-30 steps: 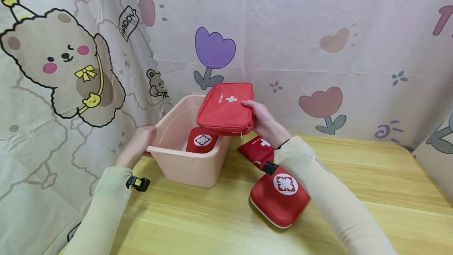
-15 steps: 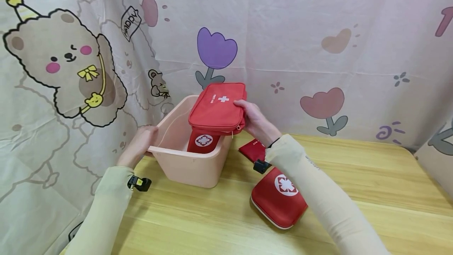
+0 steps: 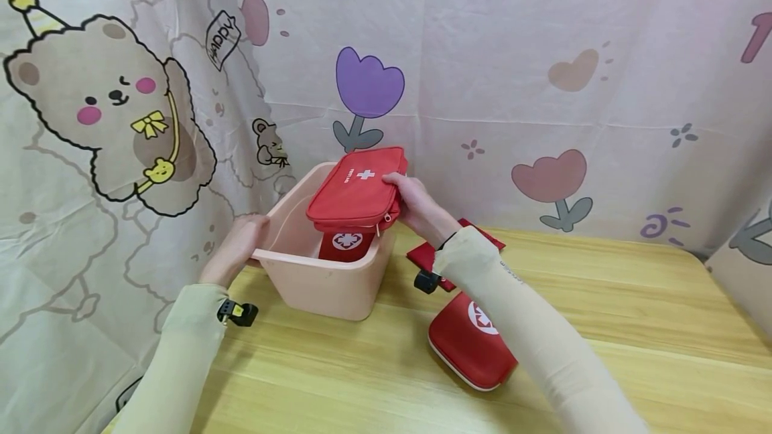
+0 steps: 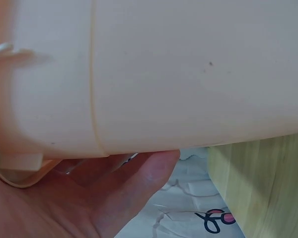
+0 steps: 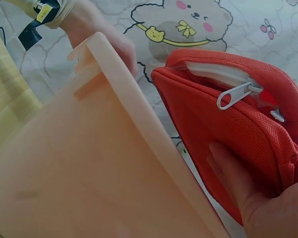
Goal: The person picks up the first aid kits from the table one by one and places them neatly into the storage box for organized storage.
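My left hand [image 3: 242, 240] grips the left rim of a pale pink plastic bin [image 3: 326, 290] that stands on the table. In the left wrist view, its thumb [image 4: 156, 173] lies against the bin's outer wall. My right hand [image 3: 416, 203] holds a red first aid pouch [image 3: 352, 199] by its right edge, thumb on top, tilted over the bin's opening. The right wrist view shows the pouch's zip partly undone, with a white zip pull [image 5: 233, 95]. Inside the bin, partly hidden under the pouch, is a red case [image 3: 342, 246] with a white round emblem.
A second red case [image 3: 461, 347] with a round emblem lies on the wooden table [image 3: 301, 374], partly behind my right forearm. Behind it is a flat red pouch [image 3: 422, 256], also partly covered by the sleeve. A printed curtain [image 3: 482, 86] hangs along the back and left.
My right hand has carried the first aid pouch left and slightly lower, farther over the bin. The left hand keeps its place on the rim.
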Demonstrator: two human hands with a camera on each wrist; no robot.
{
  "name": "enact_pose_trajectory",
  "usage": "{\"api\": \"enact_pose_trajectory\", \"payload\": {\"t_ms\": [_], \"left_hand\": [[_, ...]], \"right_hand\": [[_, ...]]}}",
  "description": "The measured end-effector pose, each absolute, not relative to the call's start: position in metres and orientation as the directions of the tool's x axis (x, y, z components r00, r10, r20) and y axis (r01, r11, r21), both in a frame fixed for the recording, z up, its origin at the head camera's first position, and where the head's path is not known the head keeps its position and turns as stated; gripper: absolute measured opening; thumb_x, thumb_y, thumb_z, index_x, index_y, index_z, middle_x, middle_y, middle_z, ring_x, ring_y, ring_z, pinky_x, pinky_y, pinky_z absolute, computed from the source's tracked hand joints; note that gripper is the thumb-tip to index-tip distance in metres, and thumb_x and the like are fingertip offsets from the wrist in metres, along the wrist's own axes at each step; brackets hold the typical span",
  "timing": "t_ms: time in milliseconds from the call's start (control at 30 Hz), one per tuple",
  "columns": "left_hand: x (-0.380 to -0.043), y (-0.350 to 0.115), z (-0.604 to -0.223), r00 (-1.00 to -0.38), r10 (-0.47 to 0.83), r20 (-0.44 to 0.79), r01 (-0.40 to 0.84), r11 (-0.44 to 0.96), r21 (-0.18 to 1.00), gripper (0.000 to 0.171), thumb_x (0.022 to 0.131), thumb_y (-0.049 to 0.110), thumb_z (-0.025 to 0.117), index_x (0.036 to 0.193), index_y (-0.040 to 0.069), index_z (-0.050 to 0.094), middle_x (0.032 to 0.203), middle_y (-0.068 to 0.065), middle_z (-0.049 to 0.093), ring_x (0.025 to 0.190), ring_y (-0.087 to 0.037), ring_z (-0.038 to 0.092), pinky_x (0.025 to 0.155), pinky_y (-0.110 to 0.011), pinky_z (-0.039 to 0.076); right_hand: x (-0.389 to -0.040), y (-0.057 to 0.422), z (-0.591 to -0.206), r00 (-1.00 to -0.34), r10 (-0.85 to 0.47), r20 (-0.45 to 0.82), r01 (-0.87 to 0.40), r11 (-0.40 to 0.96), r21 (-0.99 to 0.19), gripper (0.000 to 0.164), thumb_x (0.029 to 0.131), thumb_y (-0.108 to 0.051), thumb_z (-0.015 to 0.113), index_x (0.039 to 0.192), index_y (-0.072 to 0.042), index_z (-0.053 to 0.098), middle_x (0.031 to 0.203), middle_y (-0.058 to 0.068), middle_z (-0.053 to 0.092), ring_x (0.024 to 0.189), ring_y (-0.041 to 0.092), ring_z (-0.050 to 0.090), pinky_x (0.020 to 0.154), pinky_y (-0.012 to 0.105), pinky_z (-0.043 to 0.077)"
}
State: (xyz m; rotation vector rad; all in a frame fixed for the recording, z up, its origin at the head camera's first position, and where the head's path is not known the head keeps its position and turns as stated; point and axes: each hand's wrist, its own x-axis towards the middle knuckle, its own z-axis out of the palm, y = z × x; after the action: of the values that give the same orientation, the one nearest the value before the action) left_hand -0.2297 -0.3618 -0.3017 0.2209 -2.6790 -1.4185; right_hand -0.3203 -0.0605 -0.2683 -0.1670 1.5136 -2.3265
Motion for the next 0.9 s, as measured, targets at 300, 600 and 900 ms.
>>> {"api": "enact_pose_trajectory", "payload": {"t_ms": [300,600,900], "left_hand": [[-0.23,-0.359,-0.302,-0.981,-0.194,-0.001,-0.11,0.553,0.826,0.057,0.104,0.034,0.024,0.136,-0.011,0.039,0.123,-0.03,0.046,0.102,-0.038,0.053,0.065,-0.04,0.057],[-0.23,-0.36,-0.302,-0.98,-0.2,0.019,-0.096,0.55,0.83,0.055,0.103,0.033,0.026,0.133,-0.01,0.043,0.119,-0.028,0.048,0.099,-0.036,0.054,0.062,-0.039,0.056],[-0.231,-0.362,-0.301,-0.98,-0.197,-0.003,-0.115,0.557,0.823,0.058,0.104,0.035,0.023,0.137,-0.01,0.041,0.123,-0.03,0.048,0.103,-0.037,0.053,0.064,-0.039,0.056]], "right_hand": [[-0.318,-0.079,-0.265,-0.93,-0.365,-0.048,0.2,-0.392,-0.898,0.048,0.097,-0.014,0.055,0.14,-0.013,0.032,0.128,0.013,0.055,0.108,0.026,0.063,0.084,0.034,0.055],[-0.321,-0.092,-0.26,-0.918,-0.374,-0.133,0.257,-0.305,-0.917,0.039,0.098,-0.017,0.055,0.133,-0.009,0.041,0.121,0.013,0.061,0.106,0.027,0.065,0.085,0.036,0.055],[-0.325,-0.105,-0.254,-0.911,-0.36,-0.201,0.294,-0.228,-0.928,0.039,0.098,-0.017,0.056,0.133,-0.009,0.042,0.122,0.012,0.061,0.101,0.027,0.067,0.081,0.037,0.056]]}}
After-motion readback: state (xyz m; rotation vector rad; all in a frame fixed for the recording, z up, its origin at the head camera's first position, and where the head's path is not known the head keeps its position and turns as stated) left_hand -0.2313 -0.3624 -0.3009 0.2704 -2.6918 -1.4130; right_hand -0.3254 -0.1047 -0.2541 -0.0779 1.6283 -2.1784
